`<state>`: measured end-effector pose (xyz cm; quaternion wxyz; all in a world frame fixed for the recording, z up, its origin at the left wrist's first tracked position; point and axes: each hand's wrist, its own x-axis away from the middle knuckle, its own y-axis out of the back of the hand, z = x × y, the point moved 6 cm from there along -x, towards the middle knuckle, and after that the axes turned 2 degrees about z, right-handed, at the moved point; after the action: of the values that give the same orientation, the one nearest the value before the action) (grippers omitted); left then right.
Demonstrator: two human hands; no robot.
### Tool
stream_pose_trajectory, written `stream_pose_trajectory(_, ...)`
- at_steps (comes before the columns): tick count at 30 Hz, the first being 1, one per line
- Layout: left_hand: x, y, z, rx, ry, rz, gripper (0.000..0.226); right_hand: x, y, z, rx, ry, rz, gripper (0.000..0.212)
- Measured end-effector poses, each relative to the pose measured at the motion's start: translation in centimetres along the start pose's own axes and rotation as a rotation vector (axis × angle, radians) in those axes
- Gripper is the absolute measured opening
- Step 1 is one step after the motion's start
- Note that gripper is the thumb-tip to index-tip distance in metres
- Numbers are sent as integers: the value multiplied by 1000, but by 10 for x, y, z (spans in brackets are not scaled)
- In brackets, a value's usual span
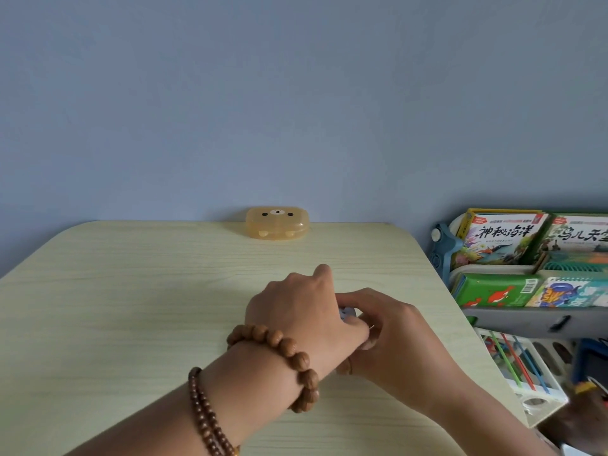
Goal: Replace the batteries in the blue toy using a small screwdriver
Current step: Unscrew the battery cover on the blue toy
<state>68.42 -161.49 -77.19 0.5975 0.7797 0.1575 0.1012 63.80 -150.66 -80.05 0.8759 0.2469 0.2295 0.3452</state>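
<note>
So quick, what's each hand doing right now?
Left hand: closed over a small object, mostly hidden.
Right hand: fingers curled at the same object; what it holds cannot be told.

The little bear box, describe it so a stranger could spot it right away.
Follow the pale wooden table to its far edge at the blue wall. The bear-face box sits there alone, translucent orange, rounded, far beyond both hands.
</note>
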Motion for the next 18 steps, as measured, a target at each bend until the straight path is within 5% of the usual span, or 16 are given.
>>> stream_pose_trajectory(18, 3, -3, -9, -80, -88, -18, 23, 0, 0, -3, 115, 59, -45, 63)
